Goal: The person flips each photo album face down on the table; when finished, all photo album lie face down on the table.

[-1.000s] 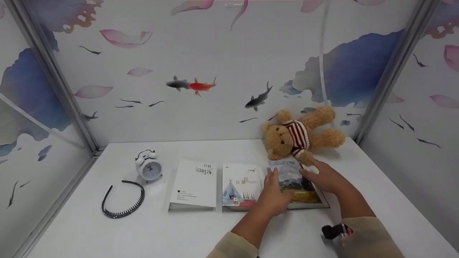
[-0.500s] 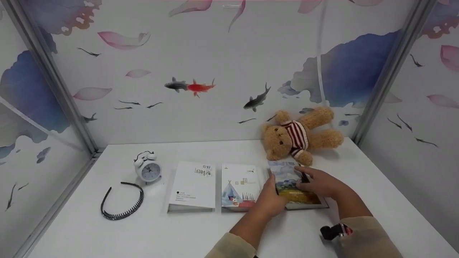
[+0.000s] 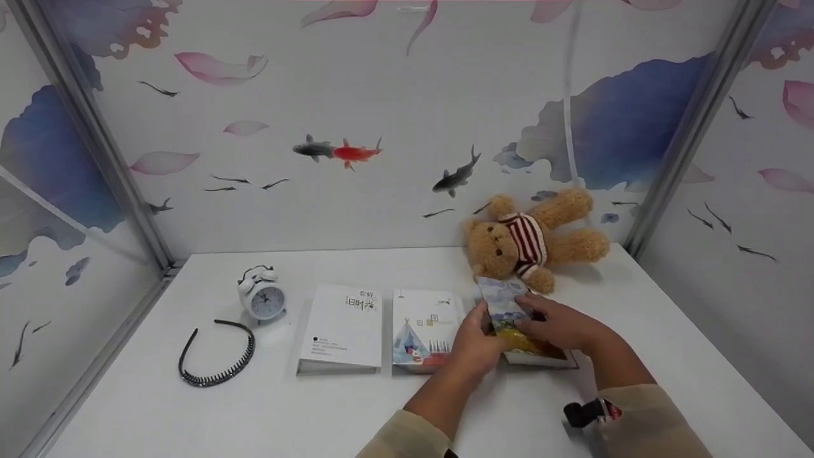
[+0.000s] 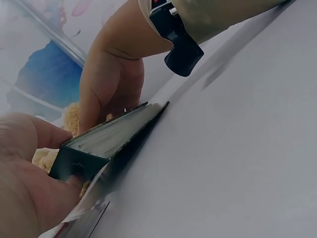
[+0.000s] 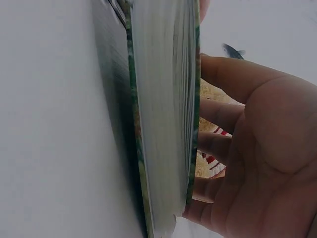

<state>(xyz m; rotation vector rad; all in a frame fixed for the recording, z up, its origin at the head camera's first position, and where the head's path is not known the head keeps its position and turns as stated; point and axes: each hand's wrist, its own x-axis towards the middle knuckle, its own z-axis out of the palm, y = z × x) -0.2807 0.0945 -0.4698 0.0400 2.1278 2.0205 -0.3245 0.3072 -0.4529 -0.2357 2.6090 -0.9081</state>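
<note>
A hardcover book with a painted landscape cover (image 3: 505, 308) lies at the right of the row, its left side raised and its right edge low by the table. My left hand (image 3: 474, 348) pinches its spine side. In the left wrist view the dark green spine (image 4: 79, 162) sits between that hand's thumb and fingers. My right hand (image 3: 563, 324) rests its fingertips on the cover from the right. The right wrist view shows the page edges (image 5: 163, 124) side-on, with the fingers (image 5: 218, 111) laid loosely against the cover.
Left of it lie a white book with a tent drawing (image 3: 416, 331) and a plain white book (image 3: 343, 327). A teddy bear (image 3: 528, 245) lies behind. A white alarm clock (image 3: 264, 296) and a black headband (image 3: 219, 381) are at the left. Printed panels (image 3: 381, 210) border the table.
My right hand has slid left from the landscape book's right edge onto its cover. The book's left side has tilted up in my left hand.
</note>
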